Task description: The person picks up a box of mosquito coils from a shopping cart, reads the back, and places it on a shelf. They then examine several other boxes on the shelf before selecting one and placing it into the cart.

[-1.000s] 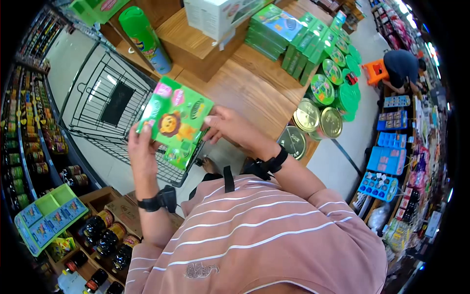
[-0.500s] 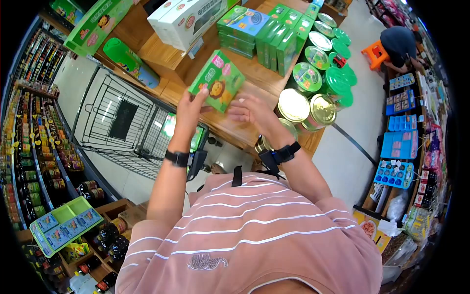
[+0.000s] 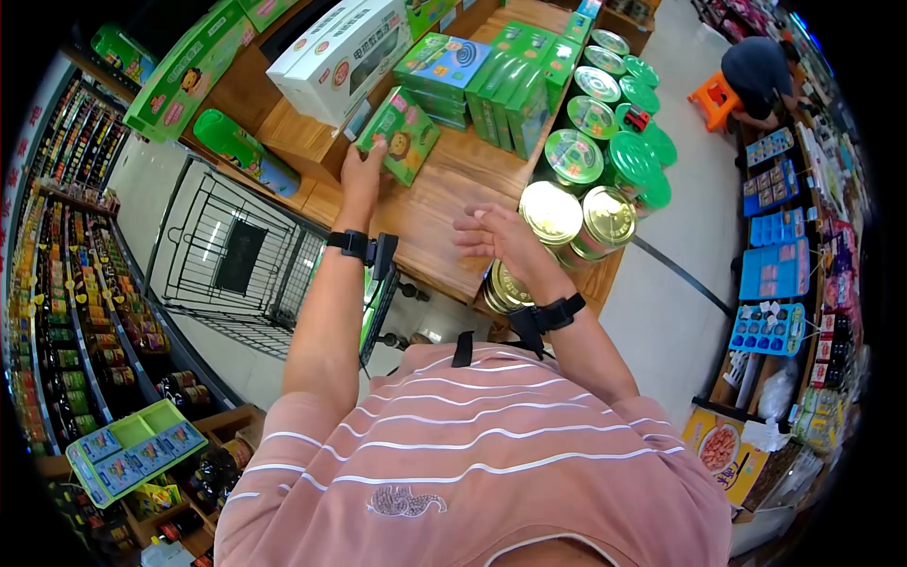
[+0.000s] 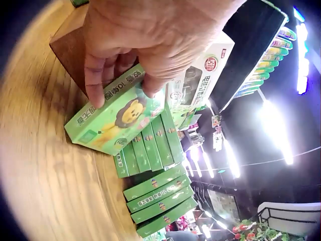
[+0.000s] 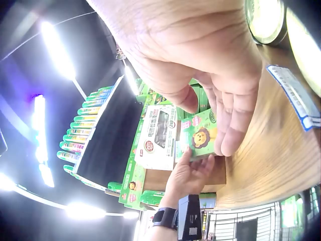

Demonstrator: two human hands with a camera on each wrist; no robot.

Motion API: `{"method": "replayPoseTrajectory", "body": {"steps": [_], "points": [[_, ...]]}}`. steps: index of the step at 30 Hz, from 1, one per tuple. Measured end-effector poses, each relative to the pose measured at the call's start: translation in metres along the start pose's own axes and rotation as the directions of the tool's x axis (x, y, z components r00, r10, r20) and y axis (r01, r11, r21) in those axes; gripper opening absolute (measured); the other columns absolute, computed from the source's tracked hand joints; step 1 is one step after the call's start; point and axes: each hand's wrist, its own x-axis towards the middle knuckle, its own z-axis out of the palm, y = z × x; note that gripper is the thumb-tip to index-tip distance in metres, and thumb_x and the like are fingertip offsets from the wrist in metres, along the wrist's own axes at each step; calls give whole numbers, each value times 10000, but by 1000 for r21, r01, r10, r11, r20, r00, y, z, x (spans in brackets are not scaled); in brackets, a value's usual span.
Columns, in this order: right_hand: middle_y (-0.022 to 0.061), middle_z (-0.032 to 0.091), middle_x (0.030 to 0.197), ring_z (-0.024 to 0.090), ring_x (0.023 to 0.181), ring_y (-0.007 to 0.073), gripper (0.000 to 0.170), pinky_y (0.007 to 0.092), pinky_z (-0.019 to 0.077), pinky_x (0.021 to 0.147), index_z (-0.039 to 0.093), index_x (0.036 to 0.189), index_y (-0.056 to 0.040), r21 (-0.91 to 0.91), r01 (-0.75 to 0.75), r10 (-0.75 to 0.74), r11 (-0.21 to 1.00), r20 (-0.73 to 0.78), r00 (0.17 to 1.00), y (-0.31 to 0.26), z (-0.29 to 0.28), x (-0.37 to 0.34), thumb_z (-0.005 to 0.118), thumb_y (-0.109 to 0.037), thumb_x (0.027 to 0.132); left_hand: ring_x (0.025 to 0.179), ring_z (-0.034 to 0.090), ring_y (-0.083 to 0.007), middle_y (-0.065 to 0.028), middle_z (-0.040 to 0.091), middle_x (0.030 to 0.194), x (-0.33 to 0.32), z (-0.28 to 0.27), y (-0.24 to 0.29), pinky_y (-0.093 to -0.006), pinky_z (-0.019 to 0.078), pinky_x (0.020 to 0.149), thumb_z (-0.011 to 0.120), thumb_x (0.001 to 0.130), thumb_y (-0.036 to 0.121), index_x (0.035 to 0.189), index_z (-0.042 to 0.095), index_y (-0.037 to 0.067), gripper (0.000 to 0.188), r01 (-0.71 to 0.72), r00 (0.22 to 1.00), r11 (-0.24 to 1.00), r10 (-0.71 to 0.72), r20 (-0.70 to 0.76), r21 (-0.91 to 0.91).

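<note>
My left hand [image 3: 362, 178] pinches a green mosquito coil box [image 3: 408, 142] with a cartoon lion on its front. In the left wrist view the thumb lies on the front of the box [image 4: 120, 118], and the fingers reach over its edge. The box tilts close over the wooden table [image 3: 430, 222], in front of a stack of similar boxes [image 3: 430, 111]. Several more green boxes [image 3: 518, 90] stand upright beside the stack. To the right, my right hand [image 3: 505, 241] hovers over the table with relaxed fingers, apart from the box and holding nothing.
Tins with gold lids [image 3: 551, 213] and green-lidded tubs [image 3: 638, 156] line the table's right side. A white box [image 3: 335, 61] and a green spray can [image 3: 244, 151] sit at the left. A shopping cart [image 3: 203, 307] stands left; a stooping person [image 3: 754, 76] is far right.
The left hand has carried the box away from above the cart, up and over the table toward the stack. The right hand has let go of the box and moved away to the right.
</note>
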Motion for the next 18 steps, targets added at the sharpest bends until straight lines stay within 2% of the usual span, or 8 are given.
{"method": "replayPoseTrajectory", "body": {"steps": [5, 8, 9, 12, 15, 18], "points": [[229, 624, 1230, 688, 1007, 315, 374, 393, 582, 833, 503, 1267, 16, -28, -20, 20, 999, 18, 1000, 5, 0, 4, 550, -239, 998, 890, 653, -168, -105, 649, 1107, -4, 0, -15, -296, 565, 632, 725, 895, 295, 1267, 534, -3, 513, -16, 1000, 998, 16, 0, 56], [225, 624, 1224, 688, 990, 305, 382, 382, 582, 829, 512, 1258, 29, -56, -47, 48, 997, 20, 999, 8, 6, 7, 551, -250, 1000, 894, 644, -160, -110, 647, 1090, -11, 2, -23, -288, 561, 632, 728, 891, 294, 1237, 540, -22, 505, 64, 998, 989, -63, -10, 132], [224, 624, 1222, 688, 985, 301, 387, 378, 581, 827, 514, 1256, 33, -67, -58, 59, 996, 17, 998, 9, 8, 8, 551, -254, 1000, 847, 658, -161, -108, 655, 1036, -12, 1, -22, -280, 557, 596, 713, 905, 263, 1203, 550, -30, 449, 57, 998, 984, -59, 8, 172], [221, 625, 1216, 687, 979, 294, 409, 371, 580, 822, 508, 1269, 46, -79, -54, 58, 995, 41, 998, 17, 9, 14, 553, -261, 1001, 718, 642, -137, -70, 644, 926, -11, 2, -23, -269, 541, 546, 697, 931, 271, 1196, 552, 4, 403, 88, 995, 990, -92, 31, 111], [198, 645, 1193, 692, 977, 276, 405, 375, 582, 837, 513, 1297, 24, -108, -66, 70, 992, 26, 997, 19, 10, 21, 579, -236, 993, 678, 644, -142, -82, 641, 909, -6, 5, -25, -271, 547, 535, 677, 946, 236, 1175, 544, -13, 363, -6, 1000, 990, 6, -3, 141], [196, 646, 1193, 690, 970, 272, 399, 374, 584, 836, 512, 1297, 25, -134, -58, 62, 989, 26, 998, 17, 11, 22, 572, -233, 998, 670, 651, -146, -92, 646, 890, 1, 11, -27, -278, 556, 539, 664, 955, 201, 1160, 535, -29, 334, -36, 996, 985, 50, -79, 168]]}}
